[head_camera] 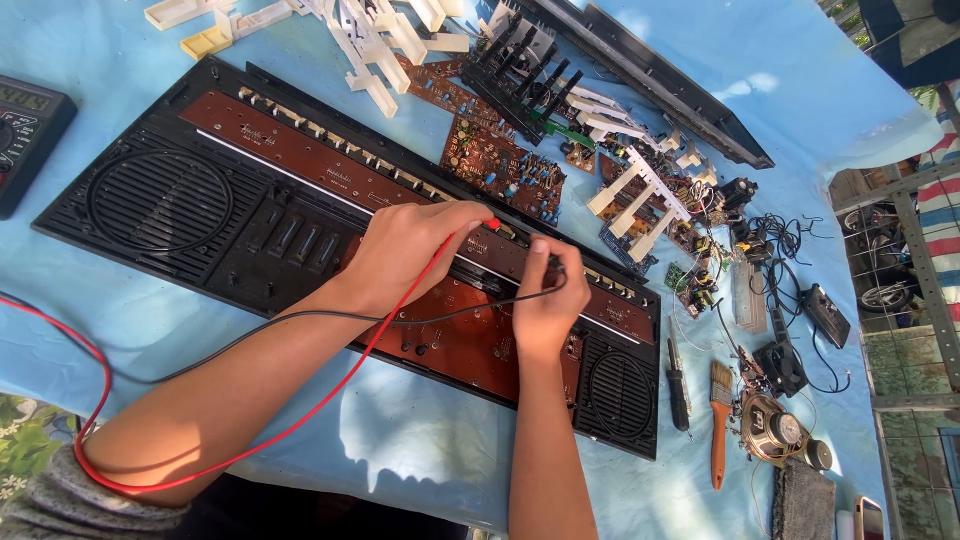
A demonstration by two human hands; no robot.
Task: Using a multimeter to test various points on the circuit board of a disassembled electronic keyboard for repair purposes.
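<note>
A long black keyboard case (160,205) lies open across the blue cloth, with a brown circuit board (300,150) running along its length and round speaker grilles at both ends. My left hand (405,250) pinches a red test probe (490,224) against the board's middle. My right hand (545,300) grips a black test probe (557,267) just to the right of it, also on the board. A red lead (330,385) and a black lead (300,318) trail back over my left forearm.
A multimeter (28,130) sits at the far left edge. White key pieces (370,45) and loose circuit boards (495,165) lie behind the case. At right lie a screwdriver (678,385), a paintbrush (721,420), a small speaker (772,428) and tangled wires (780,240).
</note>
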